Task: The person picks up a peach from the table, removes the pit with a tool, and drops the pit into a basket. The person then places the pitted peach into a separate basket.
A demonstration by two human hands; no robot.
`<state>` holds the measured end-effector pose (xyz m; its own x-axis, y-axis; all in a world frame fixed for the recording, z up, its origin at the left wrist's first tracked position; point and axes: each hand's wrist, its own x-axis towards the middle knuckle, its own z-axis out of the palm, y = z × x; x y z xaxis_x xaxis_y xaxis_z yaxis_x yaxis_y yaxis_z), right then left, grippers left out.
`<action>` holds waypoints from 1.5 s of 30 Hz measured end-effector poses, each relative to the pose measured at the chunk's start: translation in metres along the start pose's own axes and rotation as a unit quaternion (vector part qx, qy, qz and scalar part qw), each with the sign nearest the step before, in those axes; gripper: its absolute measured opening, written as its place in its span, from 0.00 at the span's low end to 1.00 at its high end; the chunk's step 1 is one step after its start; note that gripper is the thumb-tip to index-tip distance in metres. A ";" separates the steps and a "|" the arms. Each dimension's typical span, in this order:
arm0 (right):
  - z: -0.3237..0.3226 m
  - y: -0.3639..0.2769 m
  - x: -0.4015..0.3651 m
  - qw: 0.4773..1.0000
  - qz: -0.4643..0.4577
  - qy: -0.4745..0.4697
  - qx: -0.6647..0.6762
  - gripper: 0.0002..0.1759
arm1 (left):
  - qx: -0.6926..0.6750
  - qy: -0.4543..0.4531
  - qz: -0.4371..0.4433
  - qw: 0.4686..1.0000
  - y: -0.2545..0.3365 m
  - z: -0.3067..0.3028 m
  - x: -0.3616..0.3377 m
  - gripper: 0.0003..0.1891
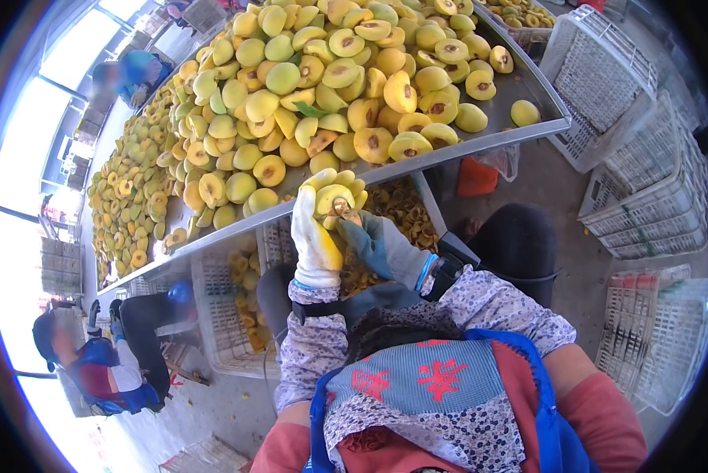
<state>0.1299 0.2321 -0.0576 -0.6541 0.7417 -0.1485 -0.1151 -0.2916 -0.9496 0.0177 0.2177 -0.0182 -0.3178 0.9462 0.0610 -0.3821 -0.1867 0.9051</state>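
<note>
My left hand [316, 240], in a white and yellow glove, is closed around a halved yellow peach [332, 199], its cut face and brown pit turned up. My right hand [381, 246], in a grey-blue glove, is closed with its fingertips right at the pit. What the right fingers grip is too small to make out. Both hands are just in front of the metal table's raised edge [417, 163]. A big heap of halved and whole peaches [279, 102] covers the table beyond them. Below the hands, a crate holds brown and yellow scraps [405, 209].
White plastic crates [606, 71] are stacked on the right, with more crates [642, 331] nearer. Under the table, another crate [220, 315] holds peach pieces. A person [105, 363] sits at the left; another person [137, 75] is at the far side. An orange object [477, 177] lies beneath the table.
</note>
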 end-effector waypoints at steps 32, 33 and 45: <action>-0.001 0.014 -0.005 0.982 -0.074 0.103 -0.137 0.29 | -0.041 0.027 -0.046 0.998 -0.008 0.004 -0.002 0.25; -0.002 0.013 -0.006 0.982 -0.074 0.103 -0.137 0.29 | -0.031 0.009 -0.041 0.999 -0.008 0.002 -0.002 0.24; 0.012 0.029 -0.003 0.996 -0.031 0.048 0.067 0.30 | -0.039 0.033 -0.049 0.998 -0.023 -0.006 0.002 0.21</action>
<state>0.1197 0.2137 -0.0814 -0.5689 0.8131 -0.1235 -0.2561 -0.3179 -0.9129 0.0205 0.2227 -0.0415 -0.3314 0.9419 -0.0556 -0.4794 -0.1173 0.8697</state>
